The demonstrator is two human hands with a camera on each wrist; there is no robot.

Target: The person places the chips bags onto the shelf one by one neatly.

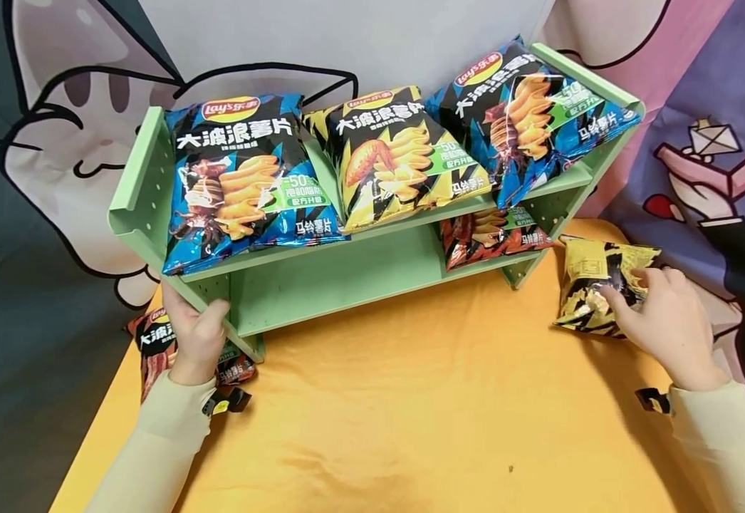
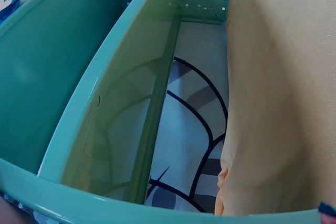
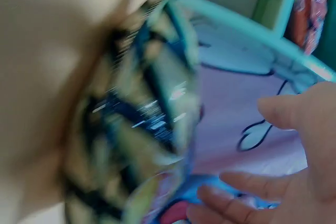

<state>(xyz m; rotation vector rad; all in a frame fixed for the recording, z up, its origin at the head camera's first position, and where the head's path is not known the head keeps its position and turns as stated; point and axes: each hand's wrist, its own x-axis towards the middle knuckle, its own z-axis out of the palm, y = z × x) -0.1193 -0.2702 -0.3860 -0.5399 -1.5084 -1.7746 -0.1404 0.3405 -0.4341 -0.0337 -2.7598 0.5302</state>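
Note:
A green two-tier shelf [image 1: 340, 278] stands tilted across the head view. My left hand [image 1: 196, 335] grips its left end panel near the bottom, with the thumb on the front side and the other fingers partly hidden. At the right, my right hand [image 1: 670, 320] is at a yellow-and-black bag of chips [image 1: 597, 285] lying beside the shelf. In the right wrist view, the thumb and fingers [image 3: 283, 111] are spread, with a gap between them and the blurred bag [image 3: 142, 124]. The left wrist view looks along the shelf's green boards [image 2: 79, 114].
On the top tier lie a blue chip bag [image 1: 238, 178], a yellow one [image 1: 398, 157] and another blue one [image 1: 520, 117]. One red bag [image 1: 494, 235] sits on the lower tier; another [image 1: 154, 349] lies behind my left wrist. Yellow cloth [image 1: 411, 413] covers the table.

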